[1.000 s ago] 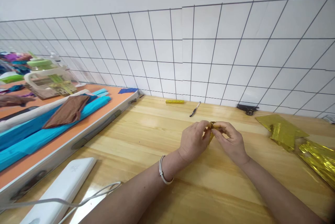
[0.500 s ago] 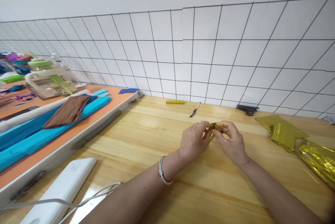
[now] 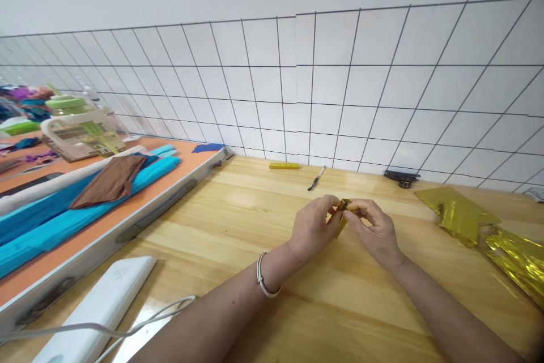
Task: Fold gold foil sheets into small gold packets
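Note:
Between both hands, above the wooden table (image 3: 238, 221), is a folded strip of shiny gold foil (image 3: 341, 226). My left hand (image 3: 314, 224) pinches it from the left, fingers closed near its upper end. From the other side my right hand (image 3: 376, 230) grips the same end with thumb and fingertips. The strip's upper end looks like a small folded loop, and its lower part hangs slanting down behind the left fingers. The fingers partly hide it.
A gold foil roll (image 3: 284, 166) and a pen (image 3: 317, 178) lie near the tiled wall. Black clip-like item (image 3: 402, 178), gold sheets (image 3: 459, 213) and crumpled foil (image 3: 518, 255) are right. At left are a white power strip (image 3: 102, 300), its cable, and an orange board (image 3: 178, 182) with coloured cloths.
Both hands stay almost in place. The gold strip has turned slightly between the fingers, and more of its top loop and hanging lower end shows.

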A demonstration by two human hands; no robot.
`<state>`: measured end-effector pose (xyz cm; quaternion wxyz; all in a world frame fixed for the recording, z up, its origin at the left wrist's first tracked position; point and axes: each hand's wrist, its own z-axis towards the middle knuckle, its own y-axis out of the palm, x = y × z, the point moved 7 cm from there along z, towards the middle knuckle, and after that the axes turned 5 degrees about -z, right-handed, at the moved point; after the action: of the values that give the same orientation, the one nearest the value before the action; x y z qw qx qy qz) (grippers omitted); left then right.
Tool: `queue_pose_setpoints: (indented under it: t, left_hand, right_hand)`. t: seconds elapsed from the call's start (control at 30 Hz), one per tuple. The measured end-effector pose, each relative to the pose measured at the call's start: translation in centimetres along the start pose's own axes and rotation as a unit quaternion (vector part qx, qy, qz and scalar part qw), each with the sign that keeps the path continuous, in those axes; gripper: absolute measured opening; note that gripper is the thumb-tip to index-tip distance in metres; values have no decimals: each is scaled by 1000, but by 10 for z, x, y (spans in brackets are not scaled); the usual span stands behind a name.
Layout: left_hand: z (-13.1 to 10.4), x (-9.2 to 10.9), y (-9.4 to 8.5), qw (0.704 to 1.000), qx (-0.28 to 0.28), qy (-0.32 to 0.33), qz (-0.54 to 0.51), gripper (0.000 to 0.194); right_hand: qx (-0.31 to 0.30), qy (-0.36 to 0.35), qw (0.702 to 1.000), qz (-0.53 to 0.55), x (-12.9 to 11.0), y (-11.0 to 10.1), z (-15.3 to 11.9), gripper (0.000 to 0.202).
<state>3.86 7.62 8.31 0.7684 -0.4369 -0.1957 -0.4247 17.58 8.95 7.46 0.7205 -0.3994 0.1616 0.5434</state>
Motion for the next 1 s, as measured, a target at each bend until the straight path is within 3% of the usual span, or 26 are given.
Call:
queue_pose_setpoints:
  t: [0.5,1.0]
  left_hand:
    - [-4,10,2,989,11,110,95,8]
    - [-5,7,5,989,-9,90,119,10]
  right_hand:
    - [5,24,1000,-8,7,-2,0,12]
    - [30,59,996,-53,14,-2,-3,28]
